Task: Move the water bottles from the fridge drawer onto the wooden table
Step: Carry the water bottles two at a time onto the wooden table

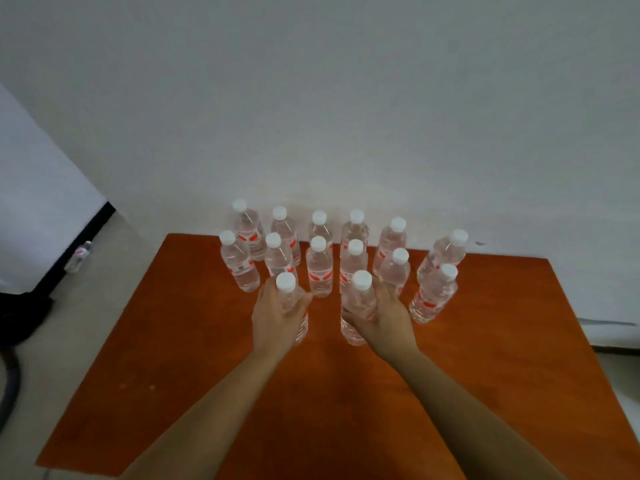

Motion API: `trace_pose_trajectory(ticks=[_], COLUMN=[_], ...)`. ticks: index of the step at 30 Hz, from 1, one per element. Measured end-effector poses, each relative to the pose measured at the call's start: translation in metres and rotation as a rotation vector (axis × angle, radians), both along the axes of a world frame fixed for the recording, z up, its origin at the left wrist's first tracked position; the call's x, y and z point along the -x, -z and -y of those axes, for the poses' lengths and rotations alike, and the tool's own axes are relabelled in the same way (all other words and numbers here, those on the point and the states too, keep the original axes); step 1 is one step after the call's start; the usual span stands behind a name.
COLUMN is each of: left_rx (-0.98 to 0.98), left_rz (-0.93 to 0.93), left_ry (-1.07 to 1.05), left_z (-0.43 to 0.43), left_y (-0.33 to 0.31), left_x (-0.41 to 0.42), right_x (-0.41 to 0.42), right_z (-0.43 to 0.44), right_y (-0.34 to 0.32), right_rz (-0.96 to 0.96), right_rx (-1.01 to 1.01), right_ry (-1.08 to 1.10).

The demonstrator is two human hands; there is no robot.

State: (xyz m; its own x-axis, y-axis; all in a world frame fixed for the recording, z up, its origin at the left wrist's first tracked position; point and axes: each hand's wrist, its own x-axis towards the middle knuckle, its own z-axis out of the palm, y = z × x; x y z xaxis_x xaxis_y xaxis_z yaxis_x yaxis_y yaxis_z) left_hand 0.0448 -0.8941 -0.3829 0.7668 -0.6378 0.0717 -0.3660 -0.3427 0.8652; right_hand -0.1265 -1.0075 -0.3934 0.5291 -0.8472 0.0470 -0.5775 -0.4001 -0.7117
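Observation:
Several clear water bottles (319, 268) with white caps and red labels stand in rows at the far side of the wooden table (485, 375). My left hand (277, 317) grips one upright bottle (287, 289) in front of the rows. Another upright bottle (360, 299) to its right is gripped by my right hand (384, 320). Both held bottles have their bases at or just above the tabletop; I cannot tell if they touch it. The fridge drawer is out of view.
A white wall rises right behind the table. One more bottle (79, 258) stands on the floor at the far left beside a black-edged white panel (41, 202). Dark items (17, 317) and a hose (12, 379) lie on the floor at the left edge.

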Motion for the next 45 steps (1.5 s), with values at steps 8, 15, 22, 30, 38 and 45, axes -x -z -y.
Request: trace_pose_trajectory(ticks=[8, 15, 22, 30, 38, 45], left_rx=[-0.067, -0.138, -0.230, -0.038, 0.092, 0.256], left_rz=[-0.064, -0.019, 0.031, 0.505, 0.849, 0.995], left_ry=[0.120, 0.227, 0.267, 0.284, 0.642, 0.924], left_z=[0.021, 0.022, 0.010, 0.024, 0.053, -0.007], left_y=[0.044, 0.069, 0.058, -0.030, -0.105, -0.123], left_x=[-0.074, -0.091, -0.092, -0.055, 0.134, 0.370], right_x=[-0.072, -0.083, -0.071, 0.014, 0.225, 0.449], right_z=[0.005, 0.007, 0.004, -0.006, -0.062, -0.199], right_y=[0.034, 0.054, 0.051, -0.003, -0.050, -0.079], right_rz=[-0.062, -0.100, -0.150, -0.058, -0.233, -0.431], right_rx=[-0.139, -0.145, -0.142, 0.165, 0.542, 0.572], right_ry=[0.008, -0.060, -0.087, 0.035, 0.615, 0.977])
